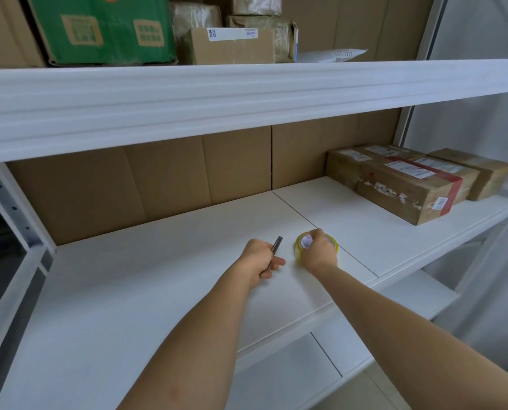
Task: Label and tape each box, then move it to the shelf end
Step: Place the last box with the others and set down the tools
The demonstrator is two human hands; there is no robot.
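2 hands (261, 258) hold cutter (276, 244) and tape roll (301, 247); labelled boxes (409, 184) right.

White metal shelving (246, 96), cardboard sheets (170, 179) lining back, white curtain (483, 119) right, pale floor (374, 395) below.

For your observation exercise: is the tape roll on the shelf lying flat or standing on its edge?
Standing on edge, slightly tilted: the tape roll shows its round face and core sideways, gripped from above by the right hand.
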